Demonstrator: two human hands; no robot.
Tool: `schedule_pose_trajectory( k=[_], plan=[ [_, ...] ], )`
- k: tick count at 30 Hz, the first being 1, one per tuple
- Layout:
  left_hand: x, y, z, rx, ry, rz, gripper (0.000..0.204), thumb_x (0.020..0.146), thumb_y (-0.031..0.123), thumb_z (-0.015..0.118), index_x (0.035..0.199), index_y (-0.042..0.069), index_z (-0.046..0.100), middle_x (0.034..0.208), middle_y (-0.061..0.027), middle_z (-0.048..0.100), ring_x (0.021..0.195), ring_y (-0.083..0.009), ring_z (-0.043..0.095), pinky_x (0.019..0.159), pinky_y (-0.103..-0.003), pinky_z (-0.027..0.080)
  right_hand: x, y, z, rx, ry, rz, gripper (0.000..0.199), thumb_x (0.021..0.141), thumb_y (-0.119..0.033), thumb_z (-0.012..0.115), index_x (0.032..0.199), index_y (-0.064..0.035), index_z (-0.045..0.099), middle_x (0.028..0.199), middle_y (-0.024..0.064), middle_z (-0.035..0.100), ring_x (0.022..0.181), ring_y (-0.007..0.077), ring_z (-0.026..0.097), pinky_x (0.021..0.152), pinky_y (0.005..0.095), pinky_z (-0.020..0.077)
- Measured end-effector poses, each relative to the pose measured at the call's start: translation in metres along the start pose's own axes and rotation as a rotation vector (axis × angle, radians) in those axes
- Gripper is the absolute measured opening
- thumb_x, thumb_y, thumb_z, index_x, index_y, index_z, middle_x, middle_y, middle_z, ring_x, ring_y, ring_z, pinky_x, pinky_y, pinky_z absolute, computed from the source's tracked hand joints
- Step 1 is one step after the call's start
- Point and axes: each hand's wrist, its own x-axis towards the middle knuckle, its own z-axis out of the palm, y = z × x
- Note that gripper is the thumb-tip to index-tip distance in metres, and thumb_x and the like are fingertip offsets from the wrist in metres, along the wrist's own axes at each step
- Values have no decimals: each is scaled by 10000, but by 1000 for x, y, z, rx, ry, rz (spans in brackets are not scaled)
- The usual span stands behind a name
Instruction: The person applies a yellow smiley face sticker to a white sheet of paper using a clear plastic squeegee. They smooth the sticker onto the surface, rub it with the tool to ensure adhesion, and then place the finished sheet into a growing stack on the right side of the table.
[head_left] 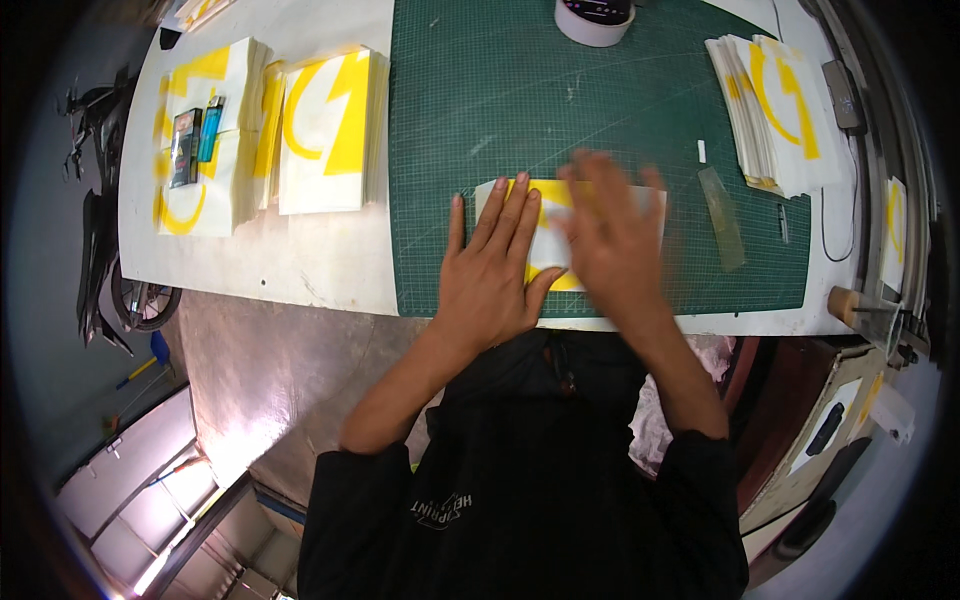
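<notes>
A white sheet with yellow print (548,245), perhaps paper or thin film, lies on the green cutting mat (500,110) near its front edge. My left hand (490,265) rests flat on the sheet's left part, fingers stretched forward and thumb out to the side. Over its right part is my right hand (612,235), blurred by motion, with the fingers extended and nothing seen in them. Whether the right palm touches the sheet cannot be told. Both hands partly cover the print.
Stacks of similar yellow-printed sheets stand left (325,140) and at the far right (775,110). A blue lighter (210,130) and a small dark box (185,148) lie on another stack (215,205). A clear strip (722,220) lies right of my hands; a tape roll (594,22) sits at the back.
</notes>
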Motion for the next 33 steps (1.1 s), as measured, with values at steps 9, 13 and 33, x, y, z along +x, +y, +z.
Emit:
schedule_pose_trajectory(
  k=[9,13,33],
  plan=[
    [0,1,1,30,15,8,813,1024,477,575,1617,-28,342,1702,-209,327,1601,-383,261,1271,-656,121,-51,62,-31,-165,-296,133,698,1044,-494,558,1569,-42,473,1671,160,408,1599,345,273,1245,737,41],
    [1,7,8,-10,99,-20,801,1015,442,618,1595,-51,367,1682,-241,345,1584,-413,283,1267,-646,147,-56,73,-46,-158,-103,384,617,1023,-449,643,1495,-62,551,1531,202,519,1491,332,408,1186,722,155],
    [-11,-11,-8,64,-53,33,962,986,609,580,1638,-33,287,1739,-213,242,1619,-436,165,1207,-776,14,-97,12,-31,-12,339,485,208,856,-4,740,1061,-41,726,867,65,636,794,260,583,766,435,390]
  ],
)
